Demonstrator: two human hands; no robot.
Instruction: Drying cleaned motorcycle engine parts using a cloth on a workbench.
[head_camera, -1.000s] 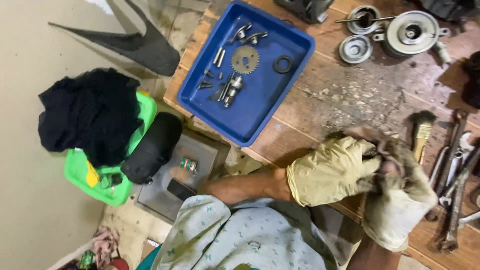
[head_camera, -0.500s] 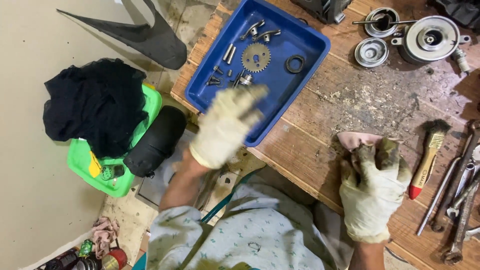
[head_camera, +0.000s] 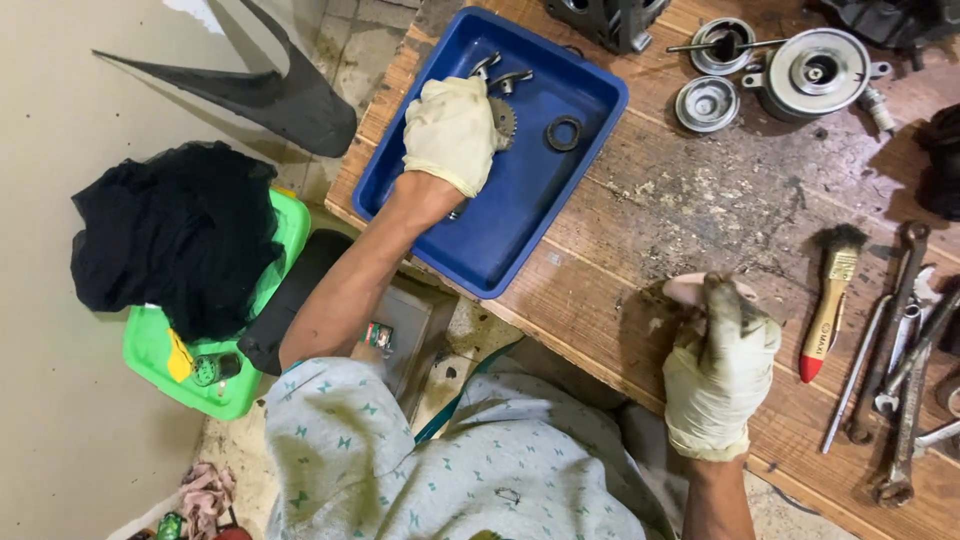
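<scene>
My left hand (head_camera: 452, 130), in a pale work glove, reaches into the blue plastic tray (head_camera: 520, 215) and rests over small metal parts, next to a toothed gear (head_camera: 503, 122) and a black rubber ring (head_camera: 564, 133). Whether its fingers grip a part is hidden by the glove. My right hand (head_camera: 722, 360), in a dirty glove, presses on a pale pink rag or pad (head_camera: 688, 289) on the wooden workbench (head_camera: 650, 200). Two bent metal levers (head_camera: 500, 72) lie at the tray's far end.
Round metal engine parts (head_camera: 812, 70) stand at the bench's back right. A paintbrush with a red tip (head_camera: 830, 305) and several wrenches (head_camera: 905, 350) lie at the right. On the floor at the left are a green stool (head_camera: 175, 365) under black cloth (head_camera: 175, 235) and a black fairing piece (head_camera: 260, 95).
My left hand has left my right hand, swung left and reached into the blue tray. My right hand stays on the pink rag on the bench.
</scene>
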